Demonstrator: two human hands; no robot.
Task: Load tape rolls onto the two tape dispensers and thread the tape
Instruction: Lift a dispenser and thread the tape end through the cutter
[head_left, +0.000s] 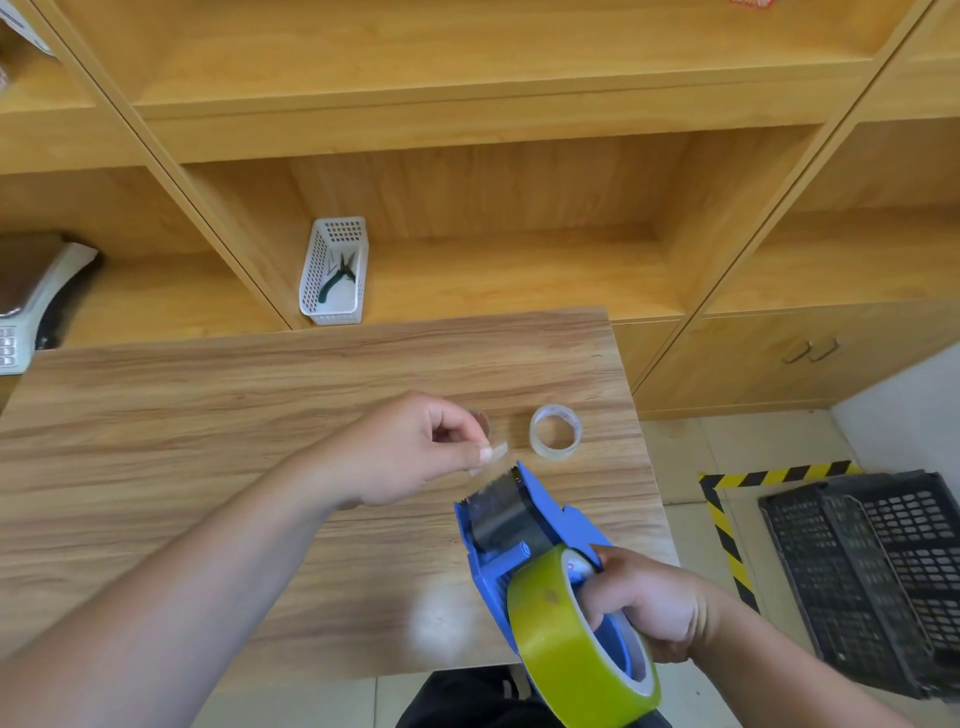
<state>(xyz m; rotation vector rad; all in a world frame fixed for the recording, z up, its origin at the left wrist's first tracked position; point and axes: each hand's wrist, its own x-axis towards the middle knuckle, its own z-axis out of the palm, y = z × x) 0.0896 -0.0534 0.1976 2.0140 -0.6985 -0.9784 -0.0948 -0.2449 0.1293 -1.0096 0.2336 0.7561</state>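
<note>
I see the right hand (652, 608) wrapped around the handle of a blue tape dispenser (524, 540), fingers closed tight on it, holding it above the near right part of the wooden table (208, 415). A yellow-green tape roll (566, 649) sits on the dispenser's hub at its near end, just beside that hand. From the roll a clear strip of tape (501, 501) runs forward across the dispenser's front section up to the serrated blade at its far tip.

The left hand (410, 452) reaches in from the left over the middle of the table. Its thumb and forefinger are pressed together on the free tape end (496, 451), which pokes out just past the blade; the other fingers are curled in toward the palm.

A small clear tape roll (555, 431) lies flat on the table near the right edge, beyond the dispenser's tip and apart from it. Something small and brownish lies just behind the left hand's fingers; I cannot tell what it is.

Past the far edge of the table, wooden shelving (493, 130) holds a white perforated basket (335, 273) with pliers (337, 278) inside. A black plastic crate (872, 577) rests on the floor off the table's right side, next to yellow-and-black hazard tape (727, 540).
</note>
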